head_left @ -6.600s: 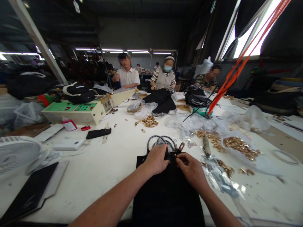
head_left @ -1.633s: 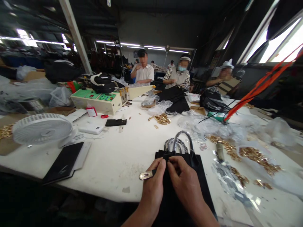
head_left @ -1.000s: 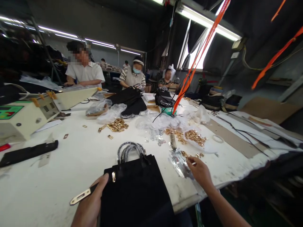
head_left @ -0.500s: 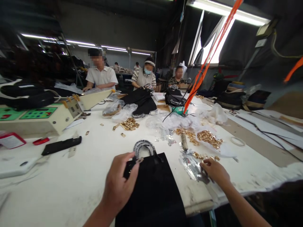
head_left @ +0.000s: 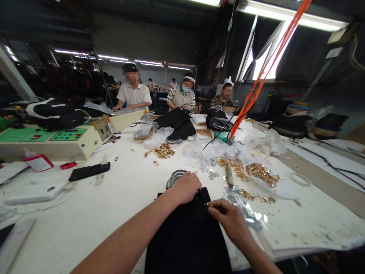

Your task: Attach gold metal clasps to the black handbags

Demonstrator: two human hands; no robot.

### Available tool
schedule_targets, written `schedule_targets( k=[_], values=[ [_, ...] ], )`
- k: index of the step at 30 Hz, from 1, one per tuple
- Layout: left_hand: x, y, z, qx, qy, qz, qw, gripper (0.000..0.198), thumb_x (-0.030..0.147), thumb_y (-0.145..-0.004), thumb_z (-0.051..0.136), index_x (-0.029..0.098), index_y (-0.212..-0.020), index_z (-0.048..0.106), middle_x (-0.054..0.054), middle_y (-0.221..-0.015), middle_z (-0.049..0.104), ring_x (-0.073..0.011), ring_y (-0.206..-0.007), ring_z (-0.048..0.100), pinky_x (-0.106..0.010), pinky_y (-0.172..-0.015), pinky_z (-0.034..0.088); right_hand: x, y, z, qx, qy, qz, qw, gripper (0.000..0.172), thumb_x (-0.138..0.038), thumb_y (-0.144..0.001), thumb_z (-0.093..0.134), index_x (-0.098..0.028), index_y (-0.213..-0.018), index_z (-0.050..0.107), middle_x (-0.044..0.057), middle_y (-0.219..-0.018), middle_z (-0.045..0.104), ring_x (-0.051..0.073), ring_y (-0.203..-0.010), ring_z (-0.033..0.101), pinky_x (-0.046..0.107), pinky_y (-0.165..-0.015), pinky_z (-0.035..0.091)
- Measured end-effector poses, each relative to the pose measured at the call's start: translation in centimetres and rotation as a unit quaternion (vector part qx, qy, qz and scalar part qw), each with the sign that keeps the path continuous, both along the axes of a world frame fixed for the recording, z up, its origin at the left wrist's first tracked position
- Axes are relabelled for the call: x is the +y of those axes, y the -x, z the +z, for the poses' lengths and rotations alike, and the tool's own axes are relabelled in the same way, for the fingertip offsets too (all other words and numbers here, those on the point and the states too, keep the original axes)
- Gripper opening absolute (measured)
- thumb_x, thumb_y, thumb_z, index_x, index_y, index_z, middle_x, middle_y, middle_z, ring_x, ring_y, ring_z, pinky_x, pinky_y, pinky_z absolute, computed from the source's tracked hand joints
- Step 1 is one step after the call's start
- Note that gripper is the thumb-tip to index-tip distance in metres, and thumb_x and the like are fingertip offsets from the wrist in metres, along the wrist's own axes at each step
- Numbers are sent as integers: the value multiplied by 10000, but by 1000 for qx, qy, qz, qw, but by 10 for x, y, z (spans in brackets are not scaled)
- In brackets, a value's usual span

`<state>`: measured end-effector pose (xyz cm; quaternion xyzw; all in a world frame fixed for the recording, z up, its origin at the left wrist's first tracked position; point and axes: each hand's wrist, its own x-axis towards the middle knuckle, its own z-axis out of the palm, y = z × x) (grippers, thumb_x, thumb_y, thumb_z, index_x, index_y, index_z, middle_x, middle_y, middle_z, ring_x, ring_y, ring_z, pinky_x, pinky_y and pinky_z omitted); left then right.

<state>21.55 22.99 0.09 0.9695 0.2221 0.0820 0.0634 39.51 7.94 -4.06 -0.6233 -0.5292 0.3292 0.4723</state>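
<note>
A black handbag (head_left: 185, 236) lies on the table in front of me, its plastic-wrapped handle (head_left: 174, 177) toward the far side. My left hand (head_left: 186, 187) reaches across to the bag's upper edge by the right foot of the handle. Its fingers curl closed over the bag there, and the fingertips are mostly hidden. Between thumb and forefinger, my right hand (head_left: 228, 219) pinches a small gold metal fitting (head_left: 207, 204) just over the bag's upper right part.
Gold fittings (head_left: 262, 174) lie in piles to the right; flat gold plates (head_left: 164, 151) are heaped farther left. Clear plastic bags (head_left: 219, 148) spread beyond. A cream machine (head_left: 57, 146) stands at left near a black pouch (head_left: 89, 171). An orange strap (head_left: 256, 91) hangs down. Several people work across the table.
My left hand has moved right from the handle's left side to its right foot. My right hand has come from the silvery scraps to the bag with a gold fitting. The view has shifted left.
</note>
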Motion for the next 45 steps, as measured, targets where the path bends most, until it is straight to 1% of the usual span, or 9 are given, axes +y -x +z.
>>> schedule_targets(
  k=[4, 8, 11, 13, 16, 20, 29, 37, 45],
  values=[
    [-9, -10, 19, 4, 32, -1, 999, 136, 161, -867, 672, 198, -938, 782, -96, -1008, 760, -313, -1133, 649, -452, -1021, 469, 16, 58, -5, 4, -45, 54, 998, 111, -297, -855, 696, -250, -861, 796, 35, -935, 751, 241, -911, 703, 332, -859, 533],
    [-19, -15, 31, -38, 109, 63, 991, 430, 394, -922, 671, 250, -1328, 664, -23, -1033, 785, -222, -967, 722, -307, -842, 546, 26, 70, -14, 15, -103, 39, 994, 125, -289, -852, 697, -244, -890, 807, 76, -1105, 736, 281, -1065, 684, 382, -969, 536],
    [-21, -4, 24, -82, 147, 134, 977, 518, 497, -1044, 435, 202, -1460, 529, -27, -1118, 776, -161, -957, 730, -241, -829, 553, 30, 62, -15, 27, -105, -20, 994, 146, -354, -859, 712, -237, -854, 800, 92, -1294, 691, 306, -1167, 660, 439, -1046, 522],
    [-22, 8, 12, -96, 143, 177, 969, 450, 422, -1055, 376, 172, -1341, 618, -75, -1176, 753, -190, -1043, 712, -283, -912, 542, 31, 51, -14, 50, -72, -54, 995, 221, -431, -862, 712, -228, -888, 794, 99, -1363, 660, 299, -1077, 701, 425, -909, 599],
    [-28, 24, -6, -85, 122, 200, 968, 330, 348, -930, 562, 170, -1165, 710, -116, -1143, 742, -276, -1094, 677, -385, -972, 522, 32, 34, -12, 92, -26, -97, 991, 364, -531, -823, 733, -198, -964, 771, 113, -1107, 754, 280, -869, 738, 369, -666, 629],
    [-35, 24, -14, -61, 101, 196, 973, 408, 403, -794, 729, 170, -1128, 722, -130, -1105, 740, -340, -1117, 636, -440, -971, 513, 32, 16, -9, 87, 25, -125, 988, 450, -567, -787, 756, -168, -993, 773, 77, -795, 766, 274, -736, 749, 351, -615, 617],
    [-30, 15, 17, -7, 108, 215, 971, 443, 496, -735, 777, 213, -1072, 724, -113, -1068, 754, -344, -1023, 700, -416, -857, 542, 15, 14, 11, -106, -13, -90, 990, 325, -524, -860, 683, -244, -978, 797, 41, -800, 775, 244, -668, 716, 360, -693, 557],
    [-48, 16, 46, 6, 87, 214, 973, 396, 483, -725, 764, 225, -1015, 686, -92, -975, 766, -347, -922, 730, -396, -742, 541, 1, 19, 17, -80, -39, -109, 990, 341, -551, -861, 660, -240, -945, 771, 62, -866, 785, 267, -749, 737, 371, -727, 576],
    [-79, 15, 60, -23, 40, 167, 985, 240, 363, -813, 703, 238, -1009, 645, -61, -988, 756, -299, -956, 725, -368, -778, 529, -3, 28, 22, -158, -47, -104, 981, 268, -478, -912, 594, -254, -969, 729, 56, -905, 782, 282, -834, 730, 381, -756, 528]
  ],
)
